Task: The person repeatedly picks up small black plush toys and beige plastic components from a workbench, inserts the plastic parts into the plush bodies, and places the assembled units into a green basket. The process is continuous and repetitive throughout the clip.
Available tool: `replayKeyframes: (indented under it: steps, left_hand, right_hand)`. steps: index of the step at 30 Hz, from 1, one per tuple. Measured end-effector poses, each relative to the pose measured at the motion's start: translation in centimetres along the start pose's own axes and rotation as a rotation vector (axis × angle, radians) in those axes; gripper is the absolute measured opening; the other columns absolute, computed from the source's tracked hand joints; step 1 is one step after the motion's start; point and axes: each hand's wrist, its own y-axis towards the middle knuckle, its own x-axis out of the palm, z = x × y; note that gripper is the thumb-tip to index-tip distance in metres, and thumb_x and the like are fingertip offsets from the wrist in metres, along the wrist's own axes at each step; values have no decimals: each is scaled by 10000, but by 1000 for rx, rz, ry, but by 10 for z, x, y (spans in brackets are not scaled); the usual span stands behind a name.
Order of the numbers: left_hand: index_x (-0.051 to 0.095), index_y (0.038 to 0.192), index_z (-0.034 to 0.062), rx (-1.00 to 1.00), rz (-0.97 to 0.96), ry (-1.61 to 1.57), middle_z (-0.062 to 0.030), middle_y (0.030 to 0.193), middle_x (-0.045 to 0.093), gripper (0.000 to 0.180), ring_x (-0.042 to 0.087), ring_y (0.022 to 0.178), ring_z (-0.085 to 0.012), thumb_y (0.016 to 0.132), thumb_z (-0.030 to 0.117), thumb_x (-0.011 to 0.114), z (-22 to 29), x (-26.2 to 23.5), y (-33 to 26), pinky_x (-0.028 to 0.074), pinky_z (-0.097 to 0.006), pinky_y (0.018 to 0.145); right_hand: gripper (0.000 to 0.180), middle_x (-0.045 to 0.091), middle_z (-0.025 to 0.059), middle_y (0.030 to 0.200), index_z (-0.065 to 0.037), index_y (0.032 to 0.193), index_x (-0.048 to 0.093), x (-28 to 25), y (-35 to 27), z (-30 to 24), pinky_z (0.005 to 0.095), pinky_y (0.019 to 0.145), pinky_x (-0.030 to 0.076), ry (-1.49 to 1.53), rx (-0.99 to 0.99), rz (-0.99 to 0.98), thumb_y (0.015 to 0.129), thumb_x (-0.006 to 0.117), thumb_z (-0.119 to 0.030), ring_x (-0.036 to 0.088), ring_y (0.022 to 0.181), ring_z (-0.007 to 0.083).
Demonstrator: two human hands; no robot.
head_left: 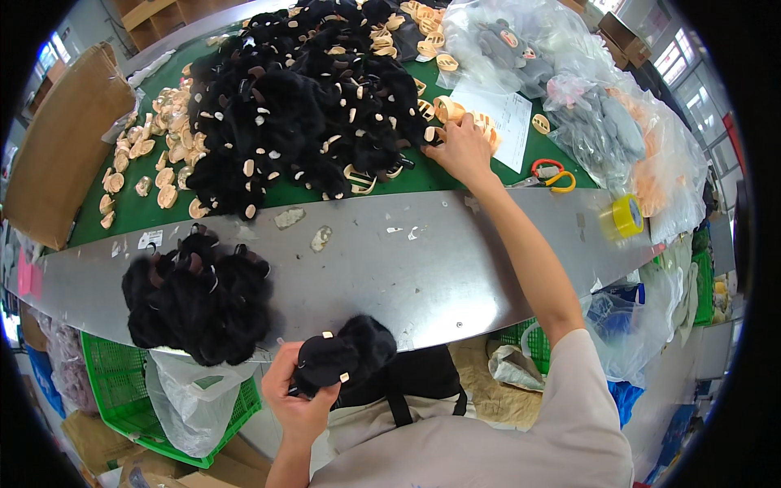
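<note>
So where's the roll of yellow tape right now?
The roll of yellow tape stands at the right end of the metal shelf, just right of the scissors.

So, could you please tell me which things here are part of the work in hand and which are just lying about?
In use:
- left hand holding a black plush piece
- right hand at the beige plastic parts
- big black plush heap
- smaller black plush pile

Lying about:
- scissors
- yellow tape roll
- bagged grey toys
- cardboard box

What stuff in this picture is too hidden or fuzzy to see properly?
Head view:
- Right hand: fingertips buried among the tan pieces, so its grip is unclear.
- Bagged grey toys: blurred by clear plastic.
- Black plush piece: underside covered by the left hand.
- Green crate: partly under the metal table.
</note>
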Motion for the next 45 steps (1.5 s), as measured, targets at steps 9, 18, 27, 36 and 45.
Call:
replayKeyframes:
  steps: [9,18,27,36,45]
  left_hand:
    - [671,1055,0,-19,-25,7,-50,975,651,355,601,835,-125,702,34,688,3,5,10,464,-236,746]
    - [625,879,-19,-286,-231,-251,26,744,575,225,493,705,-49,676,76,648,23,4,3,418,-205,644]
    - [641,932,-25,-261,-395,-288,6,798,616,270,498,716,-54,688,87,667,25,-12,-6,419,-219,634]
    - [611,875,0,-73,-315,-134,-40,789,582,260,527,714,-112,629,25,691,21,-11,-17,430,-245,644]
    - [607,999,32,99,-65,136,-69,942,626,479,599,780,-159,627,114,897,14,-7,-23,477,-265,681]
  right_hand:
    - [558,556,151,1079,-7,1171,541,-86,-92,-30,427,826,495,307,-388,53,692,779,-166,553,1014,350]
    - [549,552,124,1146,-51,1220,520,-149,-167,-96,414,860,500,956,-911,-499,738,771,-121,569,1046,317]
    - [514,560,87,1121,-9,1278,526,-171,-175,-117,331,798,530,780,-1178,-552,795,680,-95,604,942,244]
    - [488,562,94,1094,1,1266,525,-154,-188,-122,337,751,540,719,-1263,-306,791,618,-64,620,882,230]
    - [245,546,85,799,-18,959,625,-146,-187,-138,333,488,442,1121,-907,-424,878,539,-233,544,599,247]
